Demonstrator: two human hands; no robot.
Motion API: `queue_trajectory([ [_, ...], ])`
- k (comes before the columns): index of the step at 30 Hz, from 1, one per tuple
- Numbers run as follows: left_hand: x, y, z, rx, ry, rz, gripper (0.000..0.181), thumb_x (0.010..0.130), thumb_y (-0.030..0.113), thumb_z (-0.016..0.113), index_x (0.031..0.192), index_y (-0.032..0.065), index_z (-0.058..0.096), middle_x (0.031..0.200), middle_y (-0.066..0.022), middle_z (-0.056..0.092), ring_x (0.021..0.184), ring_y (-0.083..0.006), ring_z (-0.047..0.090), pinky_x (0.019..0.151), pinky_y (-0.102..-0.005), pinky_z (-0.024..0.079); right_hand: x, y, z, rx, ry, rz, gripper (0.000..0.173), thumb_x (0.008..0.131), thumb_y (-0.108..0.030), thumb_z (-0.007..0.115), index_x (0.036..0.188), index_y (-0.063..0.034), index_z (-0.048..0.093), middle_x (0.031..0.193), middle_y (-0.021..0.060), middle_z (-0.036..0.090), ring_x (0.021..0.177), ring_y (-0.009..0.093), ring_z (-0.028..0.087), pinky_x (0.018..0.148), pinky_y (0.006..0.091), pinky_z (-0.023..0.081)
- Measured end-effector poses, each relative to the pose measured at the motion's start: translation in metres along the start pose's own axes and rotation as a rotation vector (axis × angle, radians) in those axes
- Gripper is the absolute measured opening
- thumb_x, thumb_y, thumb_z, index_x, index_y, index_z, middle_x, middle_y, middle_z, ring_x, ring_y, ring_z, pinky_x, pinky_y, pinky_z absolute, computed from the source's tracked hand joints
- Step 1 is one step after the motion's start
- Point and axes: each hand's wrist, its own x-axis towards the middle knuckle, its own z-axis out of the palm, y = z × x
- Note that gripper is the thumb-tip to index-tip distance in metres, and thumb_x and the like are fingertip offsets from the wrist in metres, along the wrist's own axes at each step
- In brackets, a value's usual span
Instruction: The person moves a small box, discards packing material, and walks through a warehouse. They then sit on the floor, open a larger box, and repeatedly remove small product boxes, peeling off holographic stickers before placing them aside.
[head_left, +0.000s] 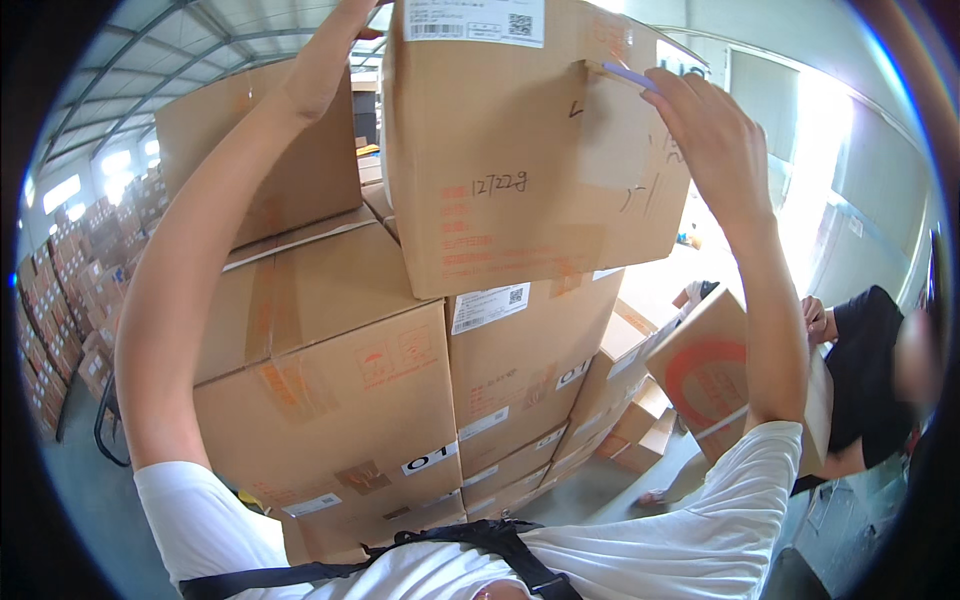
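Observation:
A large cardboard carton (510, 142) sits tilted on top of stacked cartons in front of me, bearing handwriting, red print and a label. My right hand (705, 124) is at its upper right, with a thin lilac strip (630, 76) pinched in the fingers. The strip's far end meets a small slot in the carton's face; whether it is a strap or a tool I cannot tell. My left hand (337, 52) is raised by the carton's upper left side. Its fingers are mostly hidden or cut off by the top edge.
Below stand taped cartons (330, 405), with another carton (262, 150) behind at left. At right, a person in a black top (866, 375) holds a carton with a red circle (705, 367). Smaller boxes (637, 427) lie on the floor; stacks (67, 300) line the far left.

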Motion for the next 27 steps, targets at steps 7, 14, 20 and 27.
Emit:
queue_trajectory([
  [7,-0.002,0.001,-0.010,-0.034,-0.039,-0.029,0.058,0.097,0.057,0.027,0.131,0.0119,0.042,0.122,-0.0049,0.049,0.109,-0.0153,0.047,0.094,-0.0334,0.037,0.044,-0.085,-0.038,0.746,-0.163,0.683,0.031,0.096,-0.024,0.049,0.124,-0.0107,0.055,0.067,0.0087,0.061,0.052,0.016,0.060,0.054,0.0297,0.050],
  [14,-0.016,0.023,-0.032,0.161,-0.157,-0.033,0.059,0.096,0.058,0.029,0.131,0.0135,0.044,0.125,-0.0023,0.049,0.116,-0.0154,0.042,0.097,-0.0371,0.031,0.064,-0.133,-0.041,0.578,-0.077,0.667,0.031,0.092,-0.015,0.047,0.121,-0.0041,0.055,0.077,0.0218,0.061,0.068,0.035,0.061,0.065,0.0442,0.050],
  [20,-0.027,0.010,-0.063,-0.021,-0.314,0.191,0.059,0.097,0.057,0.030,0.134,0.0135,0.044,0.129,-0.0028,0.048,0.118,-0.0152,0.041,0.098,-0.0370,0.031,0.064,-0.175,-0.041,0.410,-0.159,0.701,0.034,0.095,-0.017,0.046,0.126,-0.0075,0.055,0.062,0.0112,0.060,0.048,0.019,0.060,0.055,0.0312,0.052],
  [27,-0.075,0.006,-0.108,0.035,-0.224,-0.029,0.062,0.096,0.061,0.022,0.129,0.0174,0.052,0.132,-0.0019,0.048,0.123,-0.0171,0.040,0.097,-0.0425,0.032,0.088,-0.276,-0.087,0.433,-0.189,0.732,0.030,0.095,-0.020,0.046,0.119,-0.0107,0.060,0.062,0.0098,0.061,0.051,0.018,0.062,0.056,0.0325,0.051],
])
